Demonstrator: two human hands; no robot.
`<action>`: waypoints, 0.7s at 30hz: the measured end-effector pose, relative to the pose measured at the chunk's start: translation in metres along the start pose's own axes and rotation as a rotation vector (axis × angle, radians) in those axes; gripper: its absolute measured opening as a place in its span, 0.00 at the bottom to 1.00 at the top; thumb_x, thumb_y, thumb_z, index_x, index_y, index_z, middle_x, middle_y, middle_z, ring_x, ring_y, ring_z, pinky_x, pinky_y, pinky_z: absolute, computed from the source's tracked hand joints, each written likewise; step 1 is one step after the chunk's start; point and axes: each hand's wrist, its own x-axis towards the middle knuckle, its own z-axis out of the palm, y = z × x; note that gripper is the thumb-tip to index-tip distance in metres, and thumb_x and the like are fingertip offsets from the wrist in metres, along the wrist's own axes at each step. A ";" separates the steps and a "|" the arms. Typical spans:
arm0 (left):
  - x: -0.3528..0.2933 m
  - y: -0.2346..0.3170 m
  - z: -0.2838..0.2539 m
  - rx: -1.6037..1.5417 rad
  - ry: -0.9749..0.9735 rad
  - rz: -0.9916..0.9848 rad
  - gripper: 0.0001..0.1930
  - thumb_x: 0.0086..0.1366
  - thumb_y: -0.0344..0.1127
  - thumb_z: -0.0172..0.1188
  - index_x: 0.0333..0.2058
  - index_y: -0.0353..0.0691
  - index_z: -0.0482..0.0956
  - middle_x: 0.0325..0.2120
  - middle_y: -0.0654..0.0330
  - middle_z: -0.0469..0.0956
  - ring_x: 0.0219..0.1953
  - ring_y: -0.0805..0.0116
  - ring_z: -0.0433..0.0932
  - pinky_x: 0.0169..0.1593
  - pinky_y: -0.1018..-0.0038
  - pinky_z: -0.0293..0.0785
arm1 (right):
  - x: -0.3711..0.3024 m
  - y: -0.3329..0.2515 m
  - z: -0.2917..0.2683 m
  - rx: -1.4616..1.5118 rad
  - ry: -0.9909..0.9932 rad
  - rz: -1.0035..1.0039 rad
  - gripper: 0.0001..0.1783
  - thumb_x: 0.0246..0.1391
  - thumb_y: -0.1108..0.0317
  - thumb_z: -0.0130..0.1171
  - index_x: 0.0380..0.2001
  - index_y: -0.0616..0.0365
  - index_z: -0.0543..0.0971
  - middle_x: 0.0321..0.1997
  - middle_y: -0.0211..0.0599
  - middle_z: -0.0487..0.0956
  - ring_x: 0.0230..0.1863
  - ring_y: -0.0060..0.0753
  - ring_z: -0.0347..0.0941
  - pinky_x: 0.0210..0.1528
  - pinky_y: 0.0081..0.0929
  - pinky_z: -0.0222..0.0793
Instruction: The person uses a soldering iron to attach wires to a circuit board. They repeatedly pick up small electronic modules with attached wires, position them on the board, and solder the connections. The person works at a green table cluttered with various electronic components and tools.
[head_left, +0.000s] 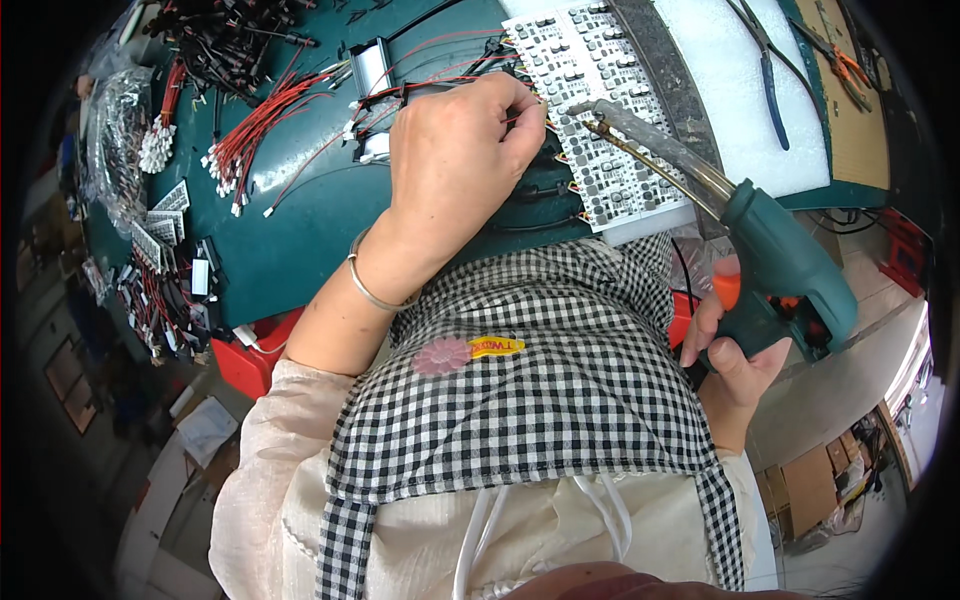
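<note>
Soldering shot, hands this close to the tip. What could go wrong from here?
1. The left hand pinches a red wire at the board edge, right beside the soldering gun tip; a slip could burn the fingers.
2. Loose red wires crowd the board; the hot tip might scorch insulation.
3. The right hand grips far back, so tip aim may wobble.

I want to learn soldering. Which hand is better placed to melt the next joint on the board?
Probably the right hand: it grips the teal pistol-shaped soldering gun, tip at the white circuit-board panel. The left hand pinches a red wire there.
</note>
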 end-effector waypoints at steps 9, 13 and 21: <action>0.000 0.000 0.003 0.037 0.018 0.008 0.05 0.51 0.31 0.65 0.22 0.38 0.80 0.08 0.64 0.66 0.11 0.77 0.65 0.18 0.79 0.62 | 0.003 0.007 0.005 -0.023 0.020 0.046 0.37 0.44 0.60 0.70 0.48 0.73 0.62 0.21 0.36 0.68 0.16 0.25 0.66 0.15 0.20 0.66; 0.000 0.001 0.003 0.024 0.017 -0.002 0.05 0.51 0.30 0.66 0.22 0.37 0.79 0.08 0.64 0.65 0.11 0.78 0.63 0.18 0.79 0.61 | 0.002 0.007 0.005 -0.034 -0.006 0.091 0.35 0.45 0.62 0.69 0.47 0.72 0.63 0.22 0.37 0.68 0.18 0.26 0.67 0.16 0.20 0.67; 0.001 0.002 0.003 0.027 0.028 0.006 0.04 0.51 0.30 0.65 0.22 0.38 0.80 0.07 0.65 0.64 0.10 0.78 0.62 0.17 0.79 0.60 | 0.004 0.007 0.005 -0.073 -0.013 0.077 0.33 0.45 0.63 0.68 0.47 0.72 0.63 0.26 0.41 0.69 0.19 0.26 0.68 0.18 0.21 0.69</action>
